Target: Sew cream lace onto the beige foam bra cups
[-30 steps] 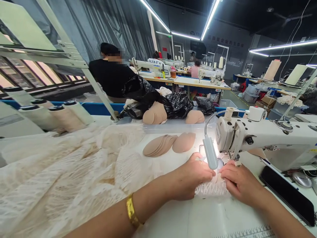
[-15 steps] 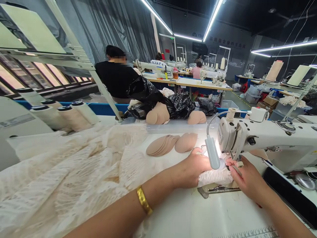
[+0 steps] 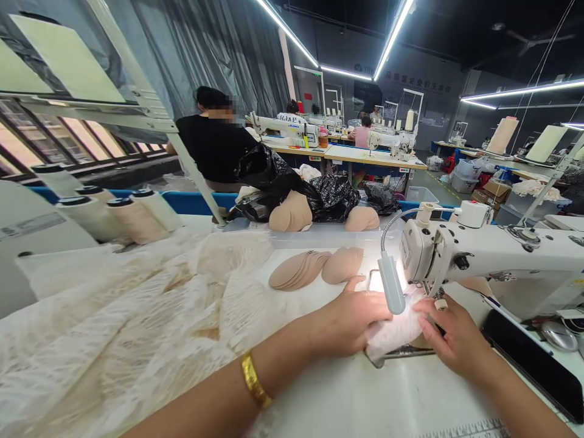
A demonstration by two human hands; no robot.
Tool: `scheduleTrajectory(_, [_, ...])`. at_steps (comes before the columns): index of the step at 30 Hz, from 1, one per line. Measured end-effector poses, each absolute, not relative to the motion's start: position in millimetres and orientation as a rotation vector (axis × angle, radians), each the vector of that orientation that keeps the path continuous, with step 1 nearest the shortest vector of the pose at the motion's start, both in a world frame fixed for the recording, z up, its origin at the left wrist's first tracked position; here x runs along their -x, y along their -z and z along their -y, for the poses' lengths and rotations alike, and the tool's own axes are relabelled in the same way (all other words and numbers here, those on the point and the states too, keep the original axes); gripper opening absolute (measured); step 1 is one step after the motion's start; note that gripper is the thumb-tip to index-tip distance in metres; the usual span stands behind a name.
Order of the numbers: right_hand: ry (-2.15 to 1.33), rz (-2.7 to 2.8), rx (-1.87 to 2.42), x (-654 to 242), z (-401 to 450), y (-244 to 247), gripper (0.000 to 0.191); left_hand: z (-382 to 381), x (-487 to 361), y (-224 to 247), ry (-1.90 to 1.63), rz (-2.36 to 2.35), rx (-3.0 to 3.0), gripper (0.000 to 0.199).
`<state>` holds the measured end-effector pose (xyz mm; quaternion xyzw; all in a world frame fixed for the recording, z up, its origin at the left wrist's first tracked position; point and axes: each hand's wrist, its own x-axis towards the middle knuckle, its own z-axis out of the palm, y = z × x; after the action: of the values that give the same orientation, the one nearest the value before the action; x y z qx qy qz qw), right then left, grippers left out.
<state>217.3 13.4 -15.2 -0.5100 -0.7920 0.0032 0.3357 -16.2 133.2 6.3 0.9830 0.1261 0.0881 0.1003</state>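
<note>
Only writing I can sort of read is "JUKI" on the far sewing machine (image 3: 292,125). Left hand (image 3: 353,319) and right hand (image 3: 451,337) both press flat, fingers loosely spread, on the lace piece (image 3: 395,331) under the near sewing machine (image 3: 479,255) on the surface (image 3: 365,401).

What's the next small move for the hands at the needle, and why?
Probably feed the lace piece a little further under the sewing machine head. The left hand and right hand press flat on either side, and the lamp lights that spot.
</note>
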Motion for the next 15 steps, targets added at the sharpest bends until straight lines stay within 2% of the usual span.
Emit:
scheduleTrajectory(4, [-0.068, 2.259, 1.223, -211, -13, 17, 0.032, -114, 13, -15, -0.151, -0.663, -2.908, 0.016])
scheduleTrajectory(6, [-0.045, 2.312, 1.29, -211, -16, 23, 0.029, -105, 11, -22, -0.06, -0.701, -2.88, 0.015])
scheduleTrajectory(11, [0.024, 2.302, 1.465, -222, -23, 33, 0.029, -100, 14, -34, 0.089, -0.676, -2.771, 0.028])
scheduleTrajectory(15, [-0.011, 2.262, 1.525, -237, -19, 28, 0.03, -110, 21, -22, -0.04, -0.501, -2.807, 0.02])
